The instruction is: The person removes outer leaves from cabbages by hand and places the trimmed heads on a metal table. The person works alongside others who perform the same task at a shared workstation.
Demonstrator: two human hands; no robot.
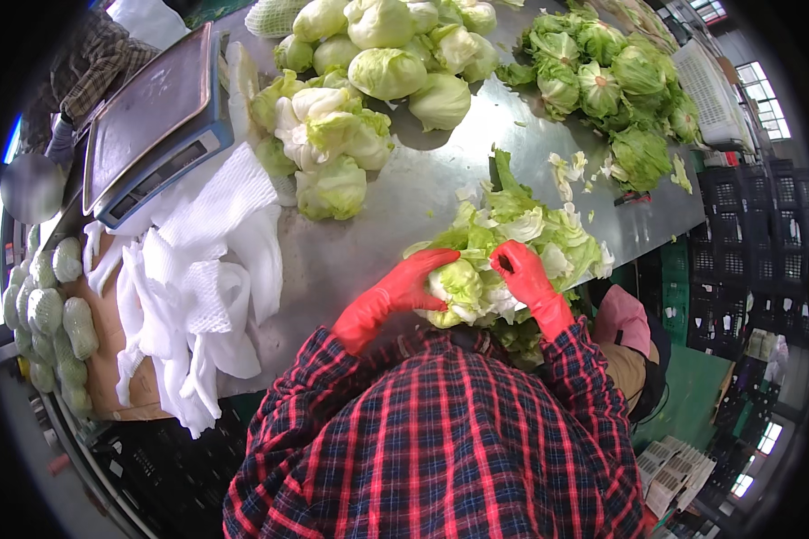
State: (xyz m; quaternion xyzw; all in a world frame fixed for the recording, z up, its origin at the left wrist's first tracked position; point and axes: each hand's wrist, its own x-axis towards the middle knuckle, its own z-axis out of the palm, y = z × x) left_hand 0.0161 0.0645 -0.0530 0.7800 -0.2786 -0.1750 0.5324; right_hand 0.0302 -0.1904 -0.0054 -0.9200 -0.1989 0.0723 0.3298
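Observation:
At the table's near edge my left hand (414, 279), in a red rubber glove, cups a pale green lettuce head (455, 288), thumb below and fingers above. My right hand (527, 275), gloved the same, is curled in a fist just right of the head. A dark handle end (505, 263) shows in that fist; the rest of the tool is mostly hidden. Loose lettuce leaves (522, 226) are heaped behind and right of both hands. Some leaf scraps (566, 174) lie farther off on the metal table (404, 192).
Trimmed lettuce heads (387, 73) are piled at the back, leafier ones (600, 81) at back right. White foam net sleeves (202, 290) lie left, beside a platform scale (155, 128). Netted heads (46, 306) stand far left. Another person (101, 64) is beyond the scale. Black crates (741, 249) stack right.

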